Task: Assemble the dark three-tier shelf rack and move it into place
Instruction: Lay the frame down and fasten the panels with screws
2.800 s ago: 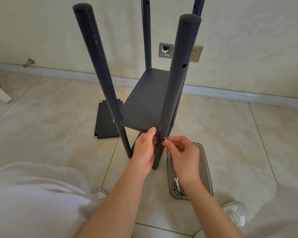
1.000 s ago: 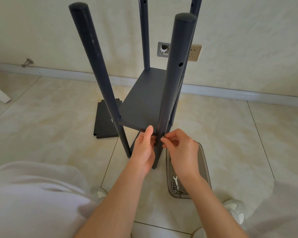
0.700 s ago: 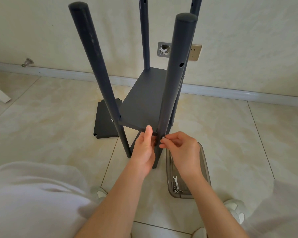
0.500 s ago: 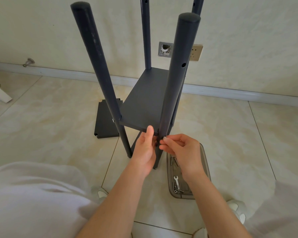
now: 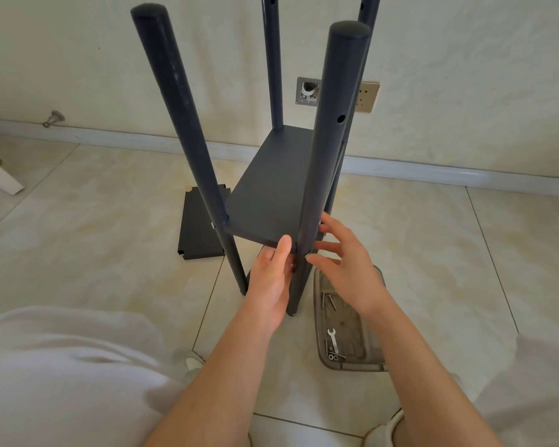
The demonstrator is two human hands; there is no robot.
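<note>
The dark rack (image 5: 329,150) stands on the tiled floor with four upright posts and one shelf (image 5: 271,195) fixed partway up. A second shelf shows low down behind the near posts. My left hand (image 5: 270,282) grips the shelf's near right corner, thumb up on its front edge and fingers hidden behind the near right post. My right hand (image 5: 346,266) is just right of that post with its fingers spread, holding nothing. Its thumb tip lies by a small silver screw head (image 5: 308,255) in the post.
A loose dark shelf panel (image 5: 197,230) lies flat on the floor to the left. A clear tray (image 5: 373,317) with a small wrench (image 5: 333,340) and screws sits to the right of the rack. The wall, a socket (image 5: 367,96) and the skirting are close behind.
My right hand pinched the screw at the near right post; now it has let go and its fingers are spread. The left hand and the rack have stayed put.
</note>
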